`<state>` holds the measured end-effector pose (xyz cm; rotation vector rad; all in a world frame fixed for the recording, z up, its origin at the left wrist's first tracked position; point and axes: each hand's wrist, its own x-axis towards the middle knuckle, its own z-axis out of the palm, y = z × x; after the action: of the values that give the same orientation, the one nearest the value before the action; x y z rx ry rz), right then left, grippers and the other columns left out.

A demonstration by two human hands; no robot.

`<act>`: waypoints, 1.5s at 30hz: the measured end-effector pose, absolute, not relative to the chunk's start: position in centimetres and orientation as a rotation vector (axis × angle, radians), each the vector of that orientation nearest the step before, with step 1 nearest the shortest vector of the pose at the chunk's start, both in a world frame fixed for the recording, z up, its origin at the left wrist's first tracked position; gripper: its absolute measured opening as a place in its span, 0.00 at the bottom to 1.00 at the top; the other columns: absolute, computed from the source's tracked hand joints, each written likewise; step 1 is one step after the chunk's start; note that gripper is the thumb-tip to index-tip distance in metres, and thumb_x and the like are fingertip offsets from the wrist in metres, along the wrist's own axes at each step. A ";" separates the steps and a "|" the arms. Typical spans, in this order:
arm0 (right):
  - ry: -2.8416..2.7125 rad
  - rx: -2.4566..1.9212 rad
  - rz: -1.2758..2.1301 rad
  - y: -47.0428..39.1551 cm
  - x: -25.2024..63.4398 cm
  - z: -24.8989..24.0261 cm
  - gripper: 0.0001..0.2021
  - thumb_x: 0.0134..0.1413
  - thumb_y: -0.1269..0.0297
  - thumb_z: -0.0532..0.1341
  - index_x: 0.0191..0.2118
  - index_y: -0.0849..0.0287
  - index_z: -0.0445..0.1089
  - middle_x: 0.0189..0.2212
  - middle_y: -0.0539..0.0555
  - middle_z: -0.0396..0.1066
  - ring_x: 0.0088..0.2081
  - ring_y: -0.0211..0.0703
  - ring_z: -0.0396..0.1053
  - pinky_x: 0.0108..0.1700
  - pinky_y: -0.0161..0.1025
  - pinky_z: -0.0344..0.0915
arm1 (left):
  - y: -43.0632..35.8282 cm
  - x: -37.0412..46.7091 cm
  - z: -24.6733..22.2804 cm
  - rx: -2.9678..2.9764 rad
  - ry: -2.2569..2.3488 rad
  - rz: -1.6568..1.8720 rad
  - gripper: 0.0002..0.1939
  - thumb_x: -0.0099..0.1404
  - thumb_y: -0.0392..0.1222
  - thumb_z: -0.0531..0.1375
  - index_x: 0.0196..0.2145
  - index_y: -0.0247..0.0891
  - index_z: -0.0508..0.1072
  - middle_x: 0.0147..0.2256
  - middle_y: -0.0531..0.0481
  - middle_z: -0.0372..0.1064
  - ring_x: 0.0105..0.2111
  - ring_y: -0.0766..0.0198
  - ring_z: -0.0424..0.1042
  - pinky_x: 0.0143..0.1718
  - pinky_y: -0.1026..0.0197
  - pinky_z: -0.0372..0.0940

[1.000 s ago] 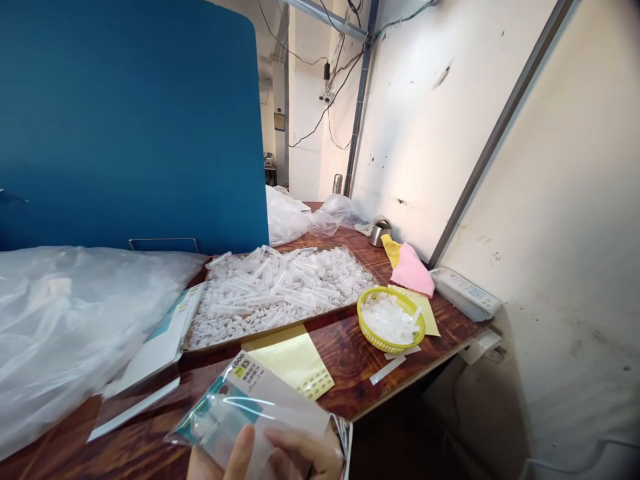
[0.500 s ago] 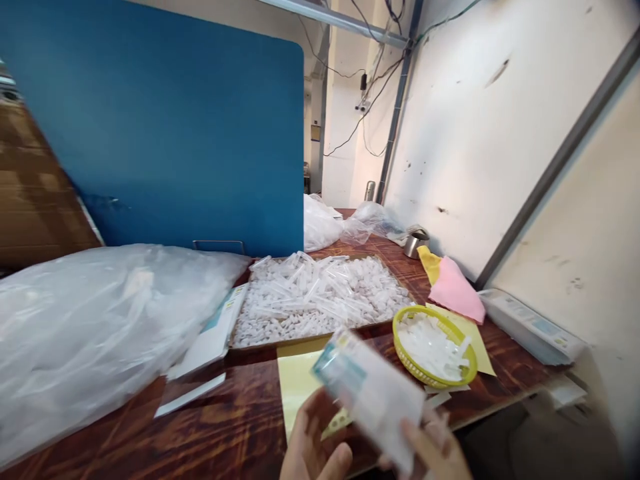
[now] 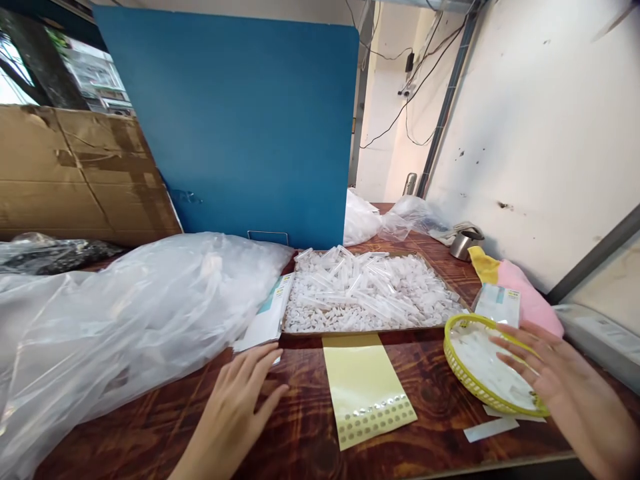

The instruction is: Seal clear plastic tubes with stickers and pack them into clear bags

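My left hand (image 3: 240, 403) is open over the table, its fingertips at the near end of a stack of flat white packages (image 3: 270, 313). Nothing is in it. Over the right part of a yellow basket (image 3: 463, 373) holding clear-white pieces, my right hand (image 3: 555, 367) is spread and holds nothing. A white and teal package (image 3: 497, 303) lies just behind the basket, against a pink cloth (image 3: 530, 290). Between my hands lies a yellow sheet (image 3: 365, 380) with rows of round stickers near its front edge. Behind it stands a shallow tray (image 3: 370, 290) heaped with small white pieces and clear tubes.
A large clear plastic bag (image 3: 150, 320) covers the left side. A blue board (image 3: 235, 127) and a cardboard sheet (image 3: 75, 173) stand behind. At the back right is a metal cup (image 3: 465, 245). White strips (image 3: 490, 429) lie before the basket.
The package that was between my hands now lies behind the basket. Both hands have opened and moved apart, left hand leftward, right hand rightward. The view has turned left.
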<state>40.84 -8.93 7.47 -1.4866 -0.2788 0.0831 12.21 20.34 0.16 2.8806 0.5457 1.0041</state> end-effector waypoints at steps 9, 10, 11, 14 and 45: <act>-1.112 -1.799 0.383 5.3 35.8 4.4 0.08 0.54 0.62 0.58 0.35 0.59 0.72 0.29 0.52 0.74 0.31 0.41 0.70 0.34 0.37 0.67 | 25.3 21.6 3.8 3.218 0.320 0.573 0.15 0.65 0.28 0.49 0.44 0.38 0.69 0.47 0.42 0.67 0.47 0.52 0.64 0.45 0.51 0.60; -1.221 -1.881 0.256 7.0 36.1 4.0 0.07 0.55 0.66 0.58 0.33 0.59 0.73 0.29 0.52 0.73 0.32 0.41 0.70 0.35 0.38 0.66 | 25.5 22.6 3.7 3.236 0.292 0.547 0.14 0.64 0.27 0.50 0.42 0.37 0.70 0.46 0.41 0.67 0.46 0.52 0.65 0.44 0.51 0.60; -1.318 -1.953 0.138 8.6 36.4 3.5 0.06 0.54 0.69 0.58 0.32 0.59 0.73 0.29 0.52 0.73 0.32 0.41 0.69 0.37 0.39 0.65 | 25.7 23.4 3.6 3.243 0.278 0.535 0.13 0.64 0.27 0.50 0.40 0.36 0.70 0.44 0.40 0.67 0.45 0.51 0.65 0.43 0.50 0.60; -1.416 -2.033 0.038 11.8 37.5 2.2 0.06 0.50 0.75 0.60 0.31 0.60 0.74 0.29 0.53 0.72 0.37 0.44 0.67 0.41 0.41 0.63 | 26.2 24.6 3.1 3.216 0.297 0.551 0.11 0.63 0.27 0.49 0.35 0.34 0.70 0.40 0.39 0.68 0.43 0.49 0.66 0.42 0.49 0.60; -1.391 -1.595 0.364 12.1 37.0 2.5 0.04 0.58 0.64 0.58 0.36 0.58 0.64 0.29 0.49 0.69 0.31 0.37 0.68 0.33 0.33 0.64 | 23.2 20.2 -0.5 2.470 0.321 0.943 0.15 0.70 0.36 0.49 0.52 0.40 0.66 0.41 0.47 0.68 0.42 0.61 0.68 0.44 0.58 0.64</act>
<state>37.01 12.14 2.47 -1.5948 -1.3909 0.3636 20.21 23.16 -0.50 2.4701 0.3211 0.9428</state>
